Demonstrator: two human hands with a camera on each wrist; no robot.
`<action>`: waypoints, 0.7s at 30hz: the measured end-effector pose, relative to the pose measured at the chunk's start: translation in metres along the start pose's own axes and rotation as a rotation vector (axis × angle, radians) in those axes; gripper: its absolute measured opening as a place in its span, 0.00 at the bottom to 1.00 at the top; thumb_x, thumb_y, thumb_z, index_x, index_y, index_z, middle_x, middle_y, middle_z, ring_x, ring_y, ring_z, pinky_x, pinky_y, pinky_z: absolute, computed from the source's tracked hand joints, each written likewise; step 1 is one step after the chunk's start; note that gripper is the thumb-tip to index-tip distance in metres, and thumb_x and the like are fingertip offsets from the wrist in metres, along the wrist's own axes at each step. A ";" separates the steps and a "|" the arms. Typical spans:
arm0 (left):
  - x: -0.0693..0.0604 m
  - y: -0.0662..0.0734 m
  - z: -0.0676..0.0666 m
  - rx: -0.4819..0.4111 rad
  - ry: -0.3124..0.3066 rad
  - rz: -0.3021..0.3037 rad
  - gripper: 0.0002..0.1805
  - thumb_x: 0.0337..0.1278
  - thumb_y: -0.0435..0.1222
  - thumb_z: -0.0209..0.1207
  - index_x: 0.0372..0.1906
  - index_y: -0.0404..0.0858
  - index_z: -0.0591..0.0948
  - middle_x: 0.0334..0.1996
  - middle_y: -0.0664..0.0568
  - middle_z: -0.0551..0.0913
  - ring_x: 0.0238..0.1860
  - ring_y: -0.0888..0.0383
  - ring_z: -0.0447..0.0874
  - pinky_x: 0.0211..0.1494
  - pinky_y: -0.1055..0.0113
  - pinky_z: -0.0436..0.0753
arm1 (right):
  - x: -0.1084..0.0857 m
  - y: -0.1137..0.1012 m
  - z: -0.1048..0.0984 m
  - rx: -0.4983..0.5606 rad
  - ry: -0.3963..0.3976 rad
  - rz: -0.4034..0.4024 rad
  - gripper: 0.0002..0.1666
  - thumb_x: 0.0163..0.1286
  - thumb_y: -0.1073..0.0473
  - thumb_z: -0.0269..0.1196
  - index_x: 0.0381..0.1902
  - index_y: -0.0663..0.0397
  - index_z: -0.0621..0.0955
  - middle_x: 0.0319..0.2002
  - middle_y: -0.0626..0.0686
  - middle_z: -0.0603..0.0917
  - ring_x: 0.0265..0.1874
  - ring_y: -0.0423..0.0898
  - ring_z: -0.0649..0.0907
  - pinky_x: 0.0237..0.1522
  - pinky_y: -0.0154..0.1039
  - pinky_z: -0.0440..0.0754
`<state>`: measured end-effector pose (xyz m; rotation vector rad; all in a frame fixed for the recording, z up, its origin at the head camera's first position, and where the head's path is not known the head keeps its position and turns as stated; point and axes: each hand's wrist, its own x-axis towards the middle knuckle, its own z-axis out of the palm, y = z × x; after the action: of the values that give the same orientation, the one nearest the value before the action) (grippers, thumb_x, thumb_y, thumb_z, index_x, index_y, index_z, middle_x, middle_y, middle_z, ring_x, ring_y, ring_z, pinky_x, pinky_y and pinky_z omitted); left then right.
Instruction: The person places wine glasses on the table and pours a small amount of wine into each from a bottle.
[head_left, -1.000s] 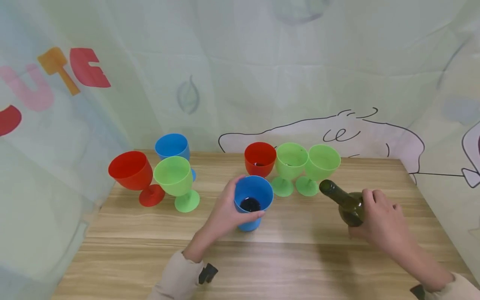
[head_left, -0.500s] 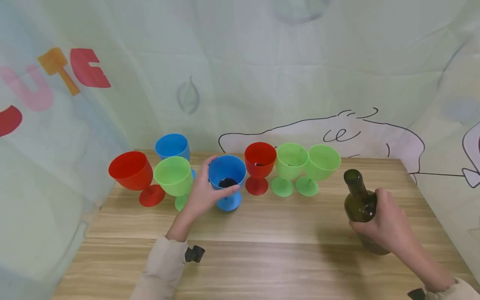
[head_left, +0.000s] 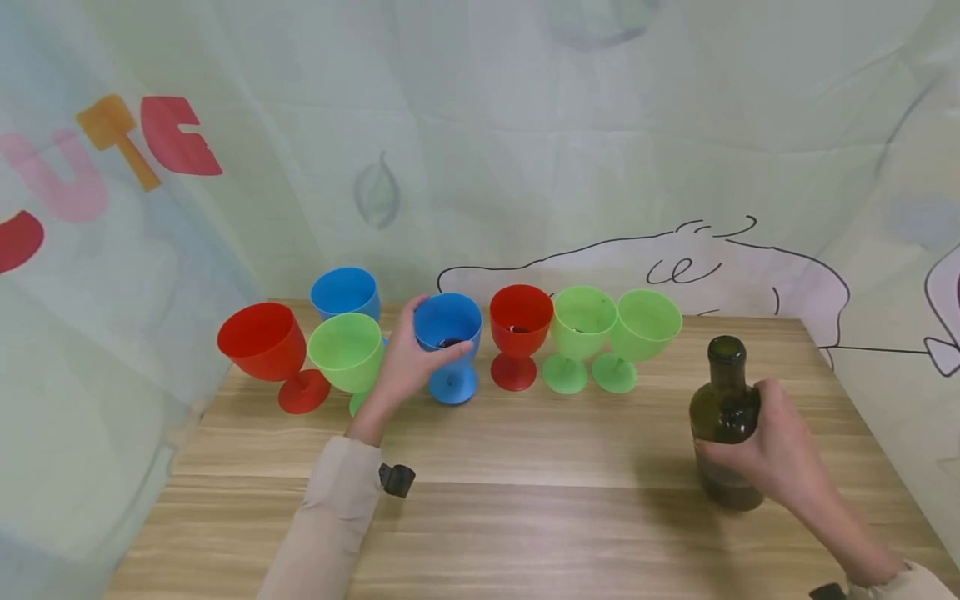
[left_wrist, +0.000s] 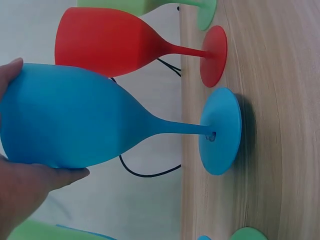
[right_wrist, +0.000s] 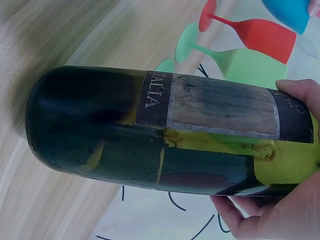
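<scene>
The left hand (head_left: 405, 362) curls thumb and fingers round the bowl of a blue goblet (head_left: 452, 318) with dark liquid (head_left: 450, 342) inside. The right hand (head_left: 782, 448) grips a green bottle (head_left: 723, 417), nearly upright, at roughly four o'clock from that goblet. A red goblet (head_left: 520, 342), at the blue one's three o'clock, holds something dark.

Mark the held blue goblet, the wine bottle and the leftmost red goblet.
Held blue goblet (left_wrist: 95, 117), left wrist view, on its bowl.
Wine bottle (head_left: 723, 417), head view, on its shoulder.
Leftmost red goblet (head_left: 264, 346), head view, on its bowl.
</scene>
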<state>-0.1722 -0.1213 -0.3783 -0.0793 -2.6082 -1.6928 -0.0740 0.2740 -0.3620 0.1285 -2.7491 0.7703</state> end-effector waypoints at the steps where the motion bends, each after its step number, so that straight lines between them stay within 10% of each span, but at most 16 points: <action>1: 0.002 0.000 0.001 -0.002 0.002 0.000 0.49 0.45 0.46 0.66 0.69 0.41 0.50 0.64 0.42 0.58 0.63 0.43 0.56 0.54 0.46 0.71 | 0.000 0.000 0.000 0.000 0.002 -0.001 0.46 0.28 0.61 0.78 0.40 0.74 0.63 0.31 0.68 0.72 0.28 0.62 0.75 0.28 0.59 0.74; 21: 0.032 -0.013 0.009 -0.029 -0.028 -0.043 0.51 0.45 0.47 0.65 0.69 0.42 0.47 0.65 0.42 0.56 0.64 0.43 0.55 0.55 0.47 0.71 | 0.000 0.000 -0.001 0.011 -0.021 0.055 0.47 0.29 0.60 0.78 0.42 0.74 0.62 0.32 0.69 0.71 0.28 0.64 0.76 0.26 0.60 0.75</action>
<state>-0.2052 -0.1177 -0.3915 -0.0480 -2.6243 -1.7556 -0.0738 0.2742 -0.3614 0.0633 -2.7794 0.8030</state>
